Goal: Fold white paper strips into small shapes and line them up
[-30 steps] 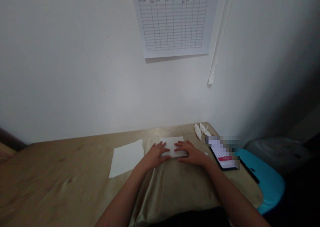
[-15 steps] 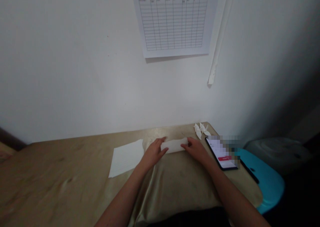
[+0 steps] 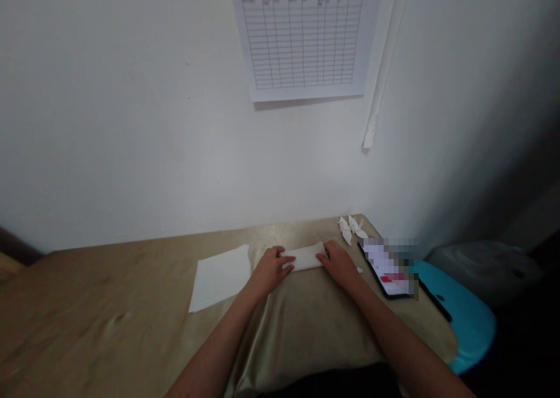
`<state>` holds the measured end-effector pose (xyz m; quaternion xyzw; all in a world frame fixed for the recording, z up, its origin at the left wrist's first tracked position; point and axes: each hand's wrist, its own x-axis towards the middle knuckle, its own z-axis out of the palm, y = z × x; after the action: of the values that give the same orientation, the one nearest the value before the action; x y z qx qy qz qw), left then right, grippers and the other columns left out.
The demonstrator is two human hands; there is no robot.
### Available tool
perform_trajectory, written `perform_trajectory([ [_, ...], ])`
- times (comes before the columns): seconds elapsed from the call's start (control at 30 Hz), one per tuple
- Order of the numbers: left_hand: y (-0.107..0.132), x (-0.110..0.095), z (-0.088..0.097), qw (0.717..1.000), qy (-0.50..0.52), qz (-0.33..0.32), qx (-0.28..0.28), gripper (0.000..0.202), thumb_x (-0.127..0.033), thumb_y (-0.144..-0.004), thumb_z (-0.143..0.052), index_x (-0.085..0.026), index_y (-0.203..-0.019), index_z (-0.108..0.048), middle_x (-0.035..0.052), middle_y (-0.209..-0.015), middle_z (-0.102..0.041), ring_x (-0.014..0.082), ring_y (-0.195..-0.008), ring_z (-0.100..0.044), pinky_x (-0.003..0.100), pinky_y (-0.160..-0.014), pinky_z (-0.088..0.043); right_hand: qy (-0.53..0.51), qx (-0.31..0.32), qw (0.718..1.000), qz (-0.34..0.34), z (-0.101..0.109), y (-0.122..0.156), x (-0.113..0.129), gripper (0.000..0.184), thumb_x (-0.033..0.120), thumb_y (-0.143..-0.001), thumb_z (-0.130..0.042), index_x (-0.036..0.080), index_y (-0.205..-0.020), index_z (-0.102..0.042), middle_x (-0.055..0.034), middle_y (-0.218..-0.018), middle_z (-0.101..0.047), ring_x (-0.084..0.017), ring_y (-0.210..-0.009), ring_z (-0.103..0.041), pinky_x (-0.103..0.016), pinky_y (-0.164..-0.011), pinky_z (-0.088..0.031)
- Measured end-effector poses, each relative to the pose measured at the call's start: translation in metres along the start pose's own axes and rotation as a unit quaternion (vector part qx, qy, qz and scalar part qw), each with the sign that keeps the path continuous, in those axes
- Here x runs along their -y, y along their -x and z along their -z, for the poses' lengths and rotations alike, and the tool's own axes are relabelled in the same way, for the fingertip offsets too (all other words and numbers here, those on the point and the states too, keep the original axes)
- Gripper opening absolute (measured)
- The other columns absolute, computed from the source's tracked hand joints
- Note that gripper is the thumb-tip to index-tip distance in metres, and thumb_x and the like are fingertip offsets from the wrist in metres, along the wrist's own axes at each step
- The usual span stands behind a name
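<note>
A folded strip of white paper (image 3: 303,258) lies between my two hands, low over the cloth-covered table. My left hand (image 3: 272,268) grips its left end, thumb and fingers closed on the paper. At the right end, my right hand (image 3: 339,264) pinches the paper with the thumb on the near side; some of its fingers are hidden behind the edge. To the left of my left hand lies a stack of white paper sheets (image 3: 221,278). Small folded white paper figures (image 3: 351,229) sit beyond my right hand at the back corner.
A phone or tablet (image 3: 387,269) with a lit, partly blurred screen lies right of my right arm. A turquoise stool (image 3: 475,316) stands against the table's right edge. The wall rises behind the table, with a printed grid sheet (image 3: 306,42) on it.
Both hands have shifted slightly and the strip's near edge sits a little lower. A small white scrap beside my right hand now shows.
</note>
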<state>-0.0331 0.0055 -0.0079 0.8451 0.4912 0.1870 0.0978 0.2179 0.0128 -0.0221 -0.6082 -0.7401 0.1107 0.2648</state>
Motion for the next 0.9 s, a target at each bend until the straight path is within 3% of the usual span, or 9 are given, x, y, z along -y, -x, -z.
perform_trajectory([
  [0.27, 0.004, -0.01, 0.018, 0.993, -0.087, 0.027, 0.069, 0.033, -0.04, -0.095, -0.057, -0.034, -0.124, -0.071, 0.0116, -0.139, -0.061, 0.0322, -0.126, -0.055, 0.052, -0.11, -0.039, 0.047, -0.004, 0.999, -0.001, -0.001, 0.002, 0.009, 0.015, 0.026, -0.095, -0.052, 0.018, -0.092, -0.064, -0.0118, -0.105, -0.066, -0.024, -0.095, -0.062, -0.033, -0.087, -0.045],
  [0.9, 0.002, -0.007, 0.019, 0.994, -0.086, 0.037, 0.065, 0.034, -0.04, -0.097, -0.055, -0.032, -0.126, -0.069, 0.0098, -0.137, -0.063, 0.0262, -0.125, -0.058, 0.044, -0.109, -0.04, 0.107, -0.033, 0.993, -0.048, -0.01, 0.002, 0.024, 0.024, 0.029, -0.098, -0.047, 0.014, -0.107, -0.064, -0.0171, -0.11, -0.065, -0.03, -0.099, -0.062, -0.042, -0.089, -0.046],
])
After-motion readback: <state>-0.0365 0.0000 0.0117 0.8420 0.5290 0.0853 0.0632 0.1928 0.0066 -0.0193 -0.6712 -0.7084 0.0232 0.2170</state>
